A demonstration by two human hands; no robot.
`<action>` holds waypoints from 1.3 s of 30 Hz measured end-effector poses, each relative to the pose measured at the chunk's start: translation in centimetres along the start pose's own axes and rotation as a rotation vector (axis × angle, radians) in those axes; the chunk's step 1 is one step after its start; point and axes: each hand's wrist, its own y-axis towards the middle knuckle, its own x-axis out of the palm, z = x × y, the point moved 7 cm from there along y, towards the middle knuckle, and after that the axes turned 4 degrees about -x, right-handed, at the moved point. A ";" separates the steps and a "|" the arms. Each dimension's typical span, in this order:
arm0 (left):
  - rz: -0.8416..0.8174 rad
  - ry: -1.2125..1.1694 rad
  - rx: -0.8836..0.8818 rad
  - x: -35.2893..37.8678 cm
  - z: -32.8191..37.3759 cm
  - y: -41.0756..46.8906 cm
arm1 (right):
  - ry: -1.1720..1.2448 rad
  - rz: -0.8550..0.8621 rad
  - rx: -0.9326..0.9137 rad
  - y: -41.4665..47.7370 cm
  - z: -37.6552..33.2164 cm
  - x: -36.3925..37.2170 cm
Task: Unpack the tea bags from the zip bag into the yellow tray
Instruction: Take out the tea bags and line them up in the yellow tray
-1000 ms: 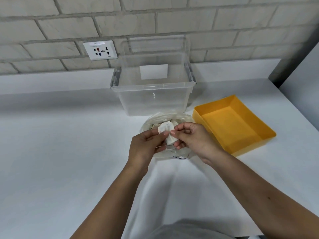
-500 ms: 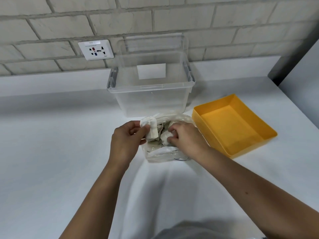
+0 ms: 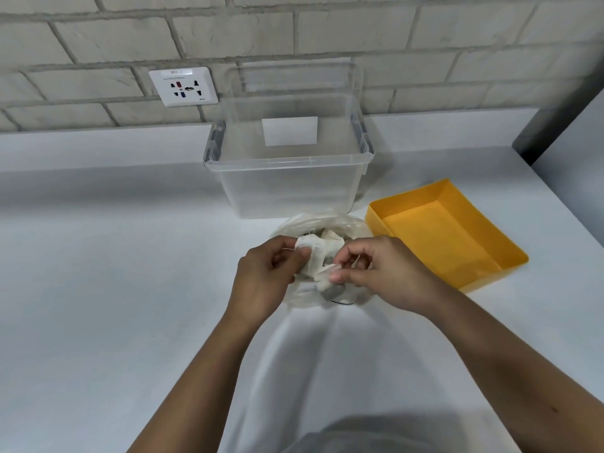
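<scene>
A clear zip bag [image 3: 340, 225] lies on the white table in front of the clear bin, with white tea bags showing inside it. My left hand [image 3: 264, 273] pinches a white tea bag [image 3: 310, 248] just above the bag's left side. My right hand [image 3: 376, 269] pinches another white tea bag [image 3: 327, 277] over the bag's middle; the two tea bags touch each other. The yellow tray [image 3: 451, 240] stands to the right of the zip bag with nothing visible in it.
A clear plastic bin [image 3: 287, 178] stands behind the zip bag, against a brick wall with a power socket [image 3: 183, 86]. A grey panel [image 3: 575, 135] rises at the far right. The white table [image 3: 114, 289] spreads to the left and front.
Both hands have come back together over the zip bag. My right hand, which was down on the bag's contents, now holds a tea bag lifted next to the one in my left hand.
</scene>
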 end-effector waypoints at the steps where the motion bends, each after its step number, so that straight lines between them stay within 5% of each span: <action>1: -0.007 -0.016 -0.013 0.4 -0.1 -0.1 | 0.033 0.016 0.021 0.2 0.1 0.1; 6: -0.054 -0.255 -0.165 1.6 -0.8 -0.9 | 0.154 0.186 0.120 1.3 0.9 0.1; 10: -0.076 -0.176 -0.117 1.8 -0.9 -1.1 | 0.272 0.168 0.179 1.8 1.4 0.9; 13: 0.052 -0.066 -0.074 0.5 -1.3 -0.5 | 0.382 0.165 0.216 2.1 2.3 0.8; 16: 0.179 0.107 0.028 -1.1 -0.5 -0.1 | 0.113 0.217 0.253 2.9 3.8 0.0; 20: 0.228 0.230 0.065 -1.8 -0.1 0.5 | -0.576 0.135 0.230 4.4 3.5 0.9; 24: 0.212 0.238 0.053 -1.5 -0.3 0.6 | -0.725 0.192 0.263 4.9 3.0 1.6; 29: 0.216 0.200 0.019 -1.9 -0.7 0.8 | -0.562 0.215 0.218 4.5 3.2 1.0; 34: 0.188 0.169 0.034 -1.9 -0.7 0.8 | -0.357 0.071 -0.019 1.1 0.3 -1.0; 39: 0.058 0.132 0.027 0.1 -0.8 0.5 | -0.117 -0.055 -0.058 -0.4 -1.9 -0.8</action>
